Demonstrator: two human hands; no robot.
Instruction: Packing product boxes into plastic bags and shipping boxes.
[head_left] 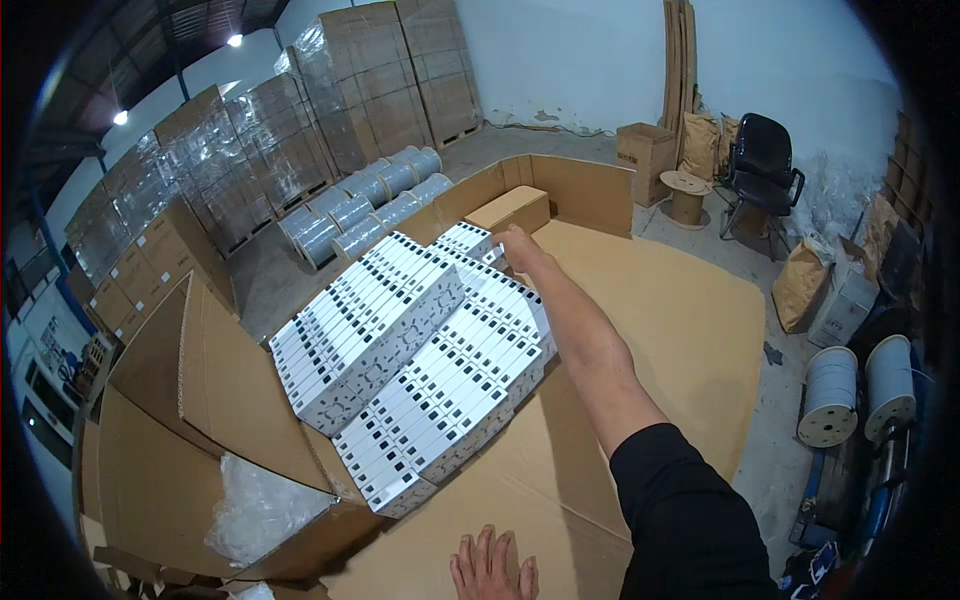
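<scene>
Apparently has right hand nearer, at twelve o'clock, by far end of white boxes lined seven-to-one (cannot tell its grip). Shows left hand spread at six, well apart, with white boxes toward eleven.

No text legible. Small dark print marks on white boxes, below and left of right hand; pale labels on brown cartons, far left of it, unreadable.

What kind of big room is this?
Probably a warehouse or packing area: there are tall wrapped stacks of cartons, big spools on the floor and many piled white boxes.
</scene>
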